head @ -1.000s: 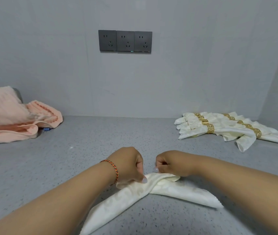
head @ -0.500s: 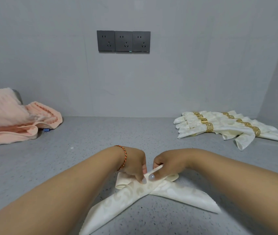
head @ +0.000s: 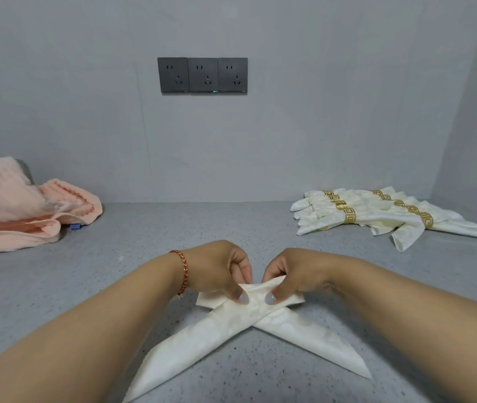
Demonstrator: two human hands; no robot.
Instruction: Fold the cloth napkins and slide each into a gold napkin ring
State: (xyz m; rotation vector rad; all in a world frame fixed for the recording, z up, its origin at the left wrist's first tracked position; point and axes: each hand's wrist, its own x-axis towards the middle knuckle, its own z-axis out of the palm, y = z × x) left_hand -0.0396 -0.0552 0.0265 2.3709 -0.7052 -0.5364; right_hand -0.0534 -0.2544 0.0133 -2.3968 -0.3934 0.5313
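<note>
Both hands pinching crossed napkin, ringed napkins far right

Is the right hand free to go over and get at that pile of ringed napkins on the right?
Probably not right now: the right hand is pinching the crossed napkin along with the left hand. Otherwise the bare counter leaves the way to the ringed napkins open.

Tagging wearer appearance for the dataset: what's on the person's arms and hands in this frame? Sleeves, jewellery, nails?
Both forearms are bare, with no sleeves in view. The left hand has a thin braided cord bracelet in red and orange at the wrist. The right hand shows no bracelet, watch or rings. The thumbnails on both hands carry pale greyish-lilac polish. No gloves.
</note>
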